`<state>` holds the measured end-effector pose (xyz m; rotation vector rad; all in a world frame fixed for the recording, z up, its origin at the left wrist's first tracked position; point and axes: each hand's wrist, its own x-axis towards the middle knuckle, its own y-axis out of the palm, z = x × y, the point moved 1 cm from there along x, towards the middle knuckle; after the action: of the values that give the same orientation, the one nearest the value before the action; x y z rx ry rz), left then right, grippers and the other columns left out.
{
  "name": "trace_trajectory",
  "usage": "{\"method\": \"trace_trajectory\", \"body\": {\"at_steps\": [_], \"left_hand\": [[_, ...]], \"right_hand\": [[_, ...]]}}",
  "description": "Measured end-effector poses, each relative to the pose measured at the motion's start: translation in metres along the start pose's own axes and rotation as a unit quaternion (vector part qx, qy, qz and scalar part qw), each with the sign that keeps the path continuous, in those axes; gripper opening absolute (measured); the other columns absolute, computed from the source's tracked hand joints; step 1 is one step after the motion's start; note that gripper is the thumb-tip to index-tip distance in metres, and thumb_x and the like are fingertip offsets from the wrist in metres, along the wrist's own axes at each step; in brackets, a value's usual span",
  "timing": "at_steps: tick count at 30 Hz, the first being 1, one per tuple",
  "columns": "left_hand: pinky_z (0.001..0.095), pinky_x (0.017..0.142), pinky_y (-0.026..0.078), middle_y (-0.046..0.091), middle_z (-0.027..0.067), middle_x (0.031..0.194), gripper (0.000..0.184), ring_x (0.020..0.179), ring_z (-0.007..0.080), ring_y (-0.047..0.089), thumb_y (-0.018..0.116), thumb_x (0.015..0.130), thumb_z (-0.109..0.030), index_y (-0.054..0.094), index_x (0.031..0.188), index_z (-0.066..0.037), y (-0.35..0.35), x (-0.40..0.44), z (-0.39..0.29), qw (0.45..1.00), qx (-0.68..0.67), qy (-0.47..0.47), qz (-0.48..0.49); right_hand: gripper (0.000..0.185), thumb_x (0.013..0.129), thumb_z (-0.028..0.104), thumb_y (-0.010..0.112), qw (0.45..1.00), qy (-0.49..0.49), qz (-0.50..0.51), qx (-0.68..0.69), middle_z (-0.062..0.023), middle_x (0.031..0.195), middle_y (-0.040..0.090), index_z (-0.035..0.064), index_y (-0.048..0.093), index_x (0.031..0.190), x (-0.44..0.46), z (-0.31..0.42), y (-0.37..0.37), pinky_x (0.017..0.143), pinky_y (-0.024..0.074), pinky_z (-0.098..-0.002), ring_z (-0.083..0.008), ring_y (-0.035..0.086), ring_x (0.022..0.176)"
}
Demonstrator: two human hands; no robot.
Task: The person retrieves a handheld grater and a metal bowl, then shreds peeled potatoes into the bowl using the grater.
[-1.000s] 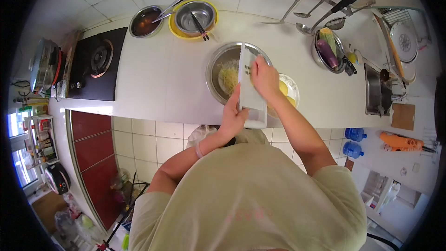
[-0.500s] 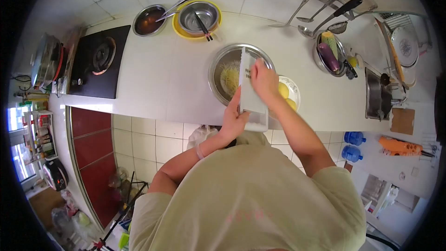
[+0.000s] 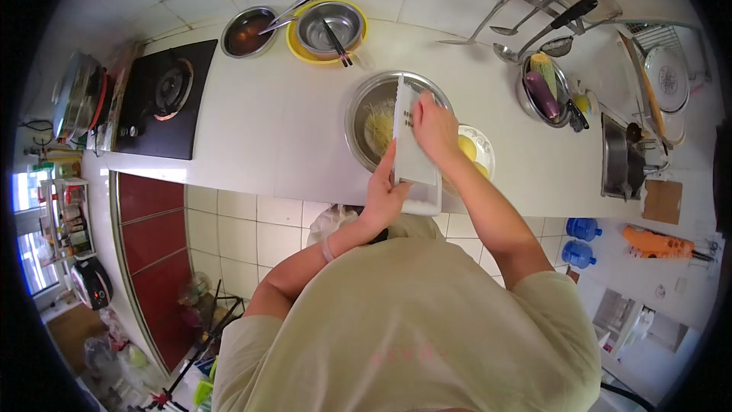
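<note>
My left hand (image 3: 386,198) is closed around the lower part of a white grater (image 3: 416,159), thumb across it. The grater leans into a steel bowl (image 3: 350,123), its upper end over the bowl. Thin pale-yellow shreds (image 3: 378,127) lie in the bowl. My right hand (image 3: 437,131) is closed against the face of the grater near its slots; whatever it grips is hidden under the fingers. Right of the bowl, partly behind my right forearm, a patterned white plate (image 3: 488,151) bears peeled yellow pieces (image 3: 466,148) that look like potatoes.
At the back stand a pan (image 3: 248,33) of dark liquid and a yellow basin (image 3: 303,52) with a steel bowl and chopsticks. A bowl to the right holds an eggplant (image 3: 541,94). The stove (image 3: 164,99) is left, the sink (image 3: 614,160) far right. Ladles hang behind.
My right hand has shifted very slightly on the grater's face. My left hand keeps its hold. The whole view has moved slightly.
</note>
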<state>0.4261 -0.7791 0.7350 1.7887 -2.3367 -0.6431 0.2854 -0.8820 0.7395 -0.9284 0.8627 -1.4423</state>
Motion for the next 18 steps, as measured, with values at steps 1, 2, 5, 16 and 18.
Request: {"method": "trace_trajectory", "body": {"at_steps": [1, 2, 5, 16, 18], "left_hand": [[0.0263, 0.1, 0.038, 0.047, 0.0106, 0.136, 0.078, 0.12, 0.0152, 0.047, 0.052, 0.08, 0.013, 0.017, 0.149, 0.002, 0.002, -0.002, -0.004, 1.0, 0.013, -0.012, 0.01], [0.0263, 0.1, 0.038, 0.047, 0.0106, 0.136, 0.078, 0.12, 0.0152, 0.047, 0.052, 0.08, 0.013, 0.017, 0.149, 0.002, 0.003, -0.003, -0.003, 1.0, 0.016, -0.012, 0.012], [0.0263, 0.101, 0.038, 0.047, 0.0109, 0.136, 0.077, 0.12, 0.0154, 0.047, 0.051, 0.08, 0.014, 0.018, 0.149, 0.001, 0.003, -0.005, 0.002, 0.999, 0.034, -0.023, 0.021], [0.0257, 0.1, 0.037, 0.048, 0.0098, 0.135, 0.074, 0.12, 0.0142, 0.046, 0.05, 0.082, 0.012, 0.021, 0.149, 0.0, 0.007, -0.004, -0.009, 1.0, 0.001, -0.008, 0.0], [0.028, 0.102, 0.037, 0.046, 0.0089, 0.138, 0.075, 0.123, 0.0142, 0.044, 0.05, 0.081, 0.013, 0.021, 0.149, -0.002, 0.007, -0.005, -0.006, 1.0, 0.018, -0.012, 0.015]], "right_hand": [[0.019, 0.093, 0.022, 0.049, 0.999, -0.015, -0.045, -0.006, -0.0234, 0.067, 0.062, 0.0031, 0.051, 0.095, 0.015, -0.007, 0.004, 0.06, 0.0487, -0.0525, -0.0415, 0.063, 0.066], [0.019, 0.093, 0.022, 0.049, 0.999, -0.013, -0.047, -0.004, -0.0234, 0.067, 0.062, 0.0031, 0.051, 0.095, 0.031, -0.013, 0.006, 0.06, 0.0487, -0.0525, -0.0415, 0.063, 0.066], [0.019, 0.093, 0.021, 0.047, 0.994, 0.095, -0.056, -0.021, -0.0229, 0.068, 0.062, 0.0021, 0.05, 0.094, 0.049, -0.024, 0.004, 0.06, 0.0483, -0.053, -0.0421, 0.062, 0.066], [0.02, 0.094, 0.022, 0.047, 1.0, 0.014, -0.013, -0.013, -0.0232, 0.067, 0.062, 0.0018, 0.05, 0.093, 0.019, -0.006, 0.003, 0.06, 0.0486, -0.0543, -0.0427, 0.062, 0.065], [0.02, 0.094, 0.022, 0.047, 0.998, 0.06, -0.03, -0.019, -0.0237, 0.068, 0.062, 0.0018, 0.05, 0.093, 0.05, -0.016, 0.0, 0.062, 0.0489, -0.0536, -0.0425, 0.062, 0.066]]}}
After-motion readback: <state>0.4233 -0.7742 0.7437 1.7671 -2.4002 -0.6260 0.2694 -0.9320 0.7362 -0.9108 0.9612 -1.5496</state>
